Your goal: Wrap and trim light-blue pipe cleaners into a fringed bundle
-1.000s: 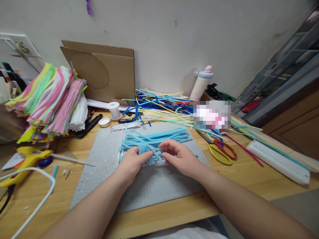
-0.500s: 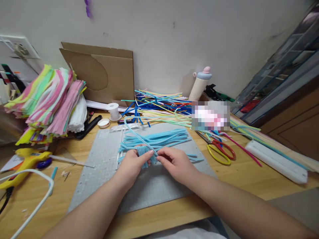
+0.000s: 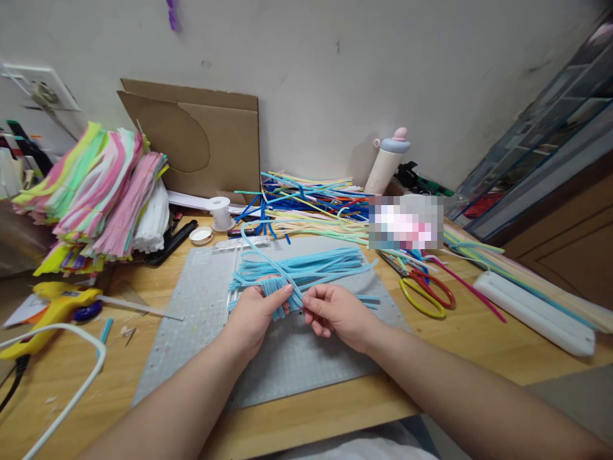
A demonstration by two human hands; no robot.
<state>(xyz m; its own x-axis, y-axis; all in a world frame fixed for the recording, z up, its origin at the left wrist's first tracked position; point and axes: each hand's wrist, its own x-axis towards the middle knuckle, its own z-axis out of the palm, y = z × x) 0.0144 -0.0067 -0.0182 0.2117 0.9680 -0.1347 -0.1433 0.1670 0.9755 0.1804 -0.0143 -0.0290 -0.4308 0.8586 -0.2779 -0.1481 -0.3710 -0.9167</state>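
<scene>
My left hand (image 3: 261, 310) is closed around a bundle of light blue pipe cleaners (image 3: 275, 294), thumb pressed on top. One long strand leaves the bundle and arcs up toward the back, its end bent over. Close beside it, my right hand (image 3: 330, 310) pinches a blue pipe cleaner at the bundle's right side, the other fingers curled. Behind both hands a loose row of blue pipe cleaners (image 3: 320, 265) lies on the grey cutting mat (image 3: 191, 332). The lower part of the bundle is partly hidden by my fingers.
Red and yellow scissors (image 3: 424, 294) and a white oblong case (image 3: 534, 313) lie right. A yellow glue gun (image 3: 60, 310) with a white cable sits left, below bundled colourful pipe cleaners (image 3: 96, 198). Cardboard (image 3: 220, 140), a wire spool (image 3: 220, 214) and a bottle (image 3: 385, 163) stand behind.
My right hand has shifted slightly right and its lower fingers have loosened and dropped a little. My left hand keeps its hold on the bundle. The view has moved slightly.
</scene>
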